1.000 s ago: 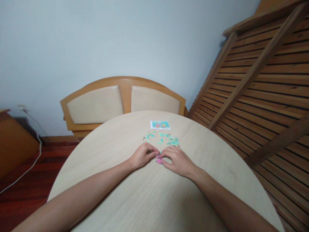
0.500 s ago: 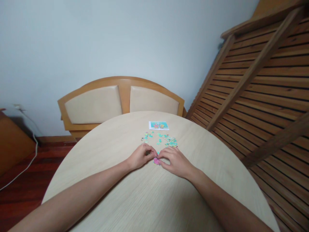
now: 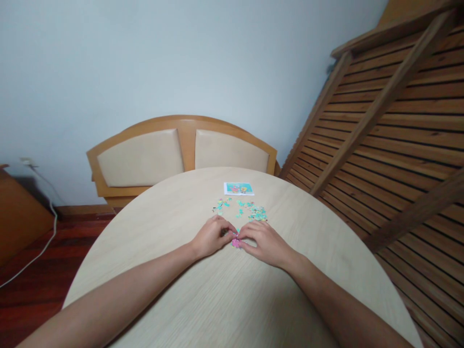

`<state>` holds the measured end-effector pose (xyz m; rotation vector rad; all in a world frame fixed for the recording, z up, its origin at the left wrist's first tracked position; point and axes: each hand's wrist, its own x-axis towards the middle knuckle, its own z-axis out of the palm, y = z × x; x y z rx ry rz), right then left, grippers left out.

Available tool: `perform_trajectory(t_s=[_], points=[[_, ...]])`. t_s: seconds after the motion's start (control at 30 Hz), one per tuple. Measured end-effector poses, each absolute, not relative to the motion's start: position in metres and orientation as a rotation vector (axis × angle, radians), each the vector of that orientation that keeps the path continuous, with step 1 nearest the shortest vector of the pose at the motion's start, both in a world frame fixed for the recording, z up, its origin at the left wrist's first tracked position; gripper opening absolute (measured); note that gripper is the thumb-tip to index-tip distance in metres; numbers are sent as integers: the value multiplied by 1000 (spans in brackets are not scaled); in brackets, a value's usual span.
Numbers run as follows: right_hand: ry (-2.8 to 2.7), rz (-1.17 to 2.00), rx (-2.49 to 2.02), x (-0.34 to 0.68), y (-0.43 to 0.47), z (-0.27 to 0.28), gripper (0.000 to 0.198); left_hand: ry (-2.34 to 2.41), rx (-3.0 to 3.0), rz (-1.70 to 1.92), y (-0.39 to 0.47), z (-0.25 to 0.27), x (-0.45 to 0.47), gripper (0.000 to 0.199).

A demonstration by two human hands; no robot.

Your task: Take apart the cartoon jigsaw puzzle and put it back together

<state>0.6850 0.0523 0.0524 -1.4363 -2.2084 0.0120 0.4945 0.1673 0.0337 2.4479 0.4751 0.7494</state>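
Observation:
A small cluster of pink jigsaw puzzle pieces [image 3: 236, 243] lies on the table between my hands. My left hand [image 3: 213, 236] reaches it from the left, thumb and forefinger closed together at its upper edge. From the right, my right hand [image 3: 264, 241] has its fingertips at the same upper edge, with the thumb against the cluster's right side. What sits between the fingertips is too small to make out fully. Just beyond the hands lie several loose turquoise puzzle pieces [image 3: 257, 212], and another scatter of pieces [image 3: 219, 208] lies to the left.
A picture card [image 3: 239, 188] with a turquoise scene lies behind the loose pieces. All of this is on a round pale wooden table [image 3: 174, 299]. Past its far edge stands a padded headboard [image 3: 141, 157]. A slatted wooden frame [image 3: 391, 121] leans at the right.
My left fingertips have shifted slightly right, closer to the right ones over the pink cluster. The right hand has hardly moved, and the loose pieces lie as before.

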Motion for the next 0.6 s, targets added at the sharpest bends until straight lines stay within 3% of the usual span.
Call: perform_trajectory(t_s=[0.6], points=[[-2310,46,-1378,688,47,62,18,530,2497,705,171,37,492,11]])
